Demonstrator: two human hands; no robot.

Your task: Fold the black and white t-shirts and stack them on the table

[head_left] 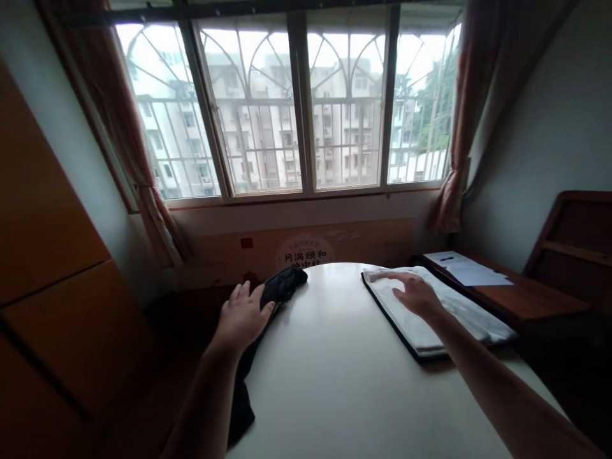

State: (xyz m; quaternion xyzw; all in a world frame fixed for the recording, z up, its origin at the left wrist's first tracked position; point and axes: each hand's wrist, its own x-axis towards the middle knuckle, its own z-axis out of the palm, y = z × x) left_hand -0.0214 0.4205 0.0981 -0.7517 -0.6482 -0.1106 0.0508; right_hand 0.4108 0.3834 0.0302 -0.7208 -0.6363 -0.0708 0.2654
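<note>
My left hand [245, 315] is open with its fingers apart at the left edge of the round white table [335, 382]. Under and beside it, a black cloth item [284, 284], perhaps a garment, lies along that edge and hangs partly over it. To the right, my right hand [415, 293] is over a flat folded white cloth [454, 312], thumb apart and fingers stretched toward its far left corner. Whether the fingertips press on the fabric is hard to tell. A black layer [396, 328] shows beneath the white cloth along its left and front edges.
A brown wooden side table [549, 303] with white papers [478, 271] and a pen [447, 259] stands at right. Behind it leans a brown wooden panel [578, 236]. A wooden cabinet [48, 274] is at left. A printed box [306, 245] sits below the barred window [296, 108].
</note>
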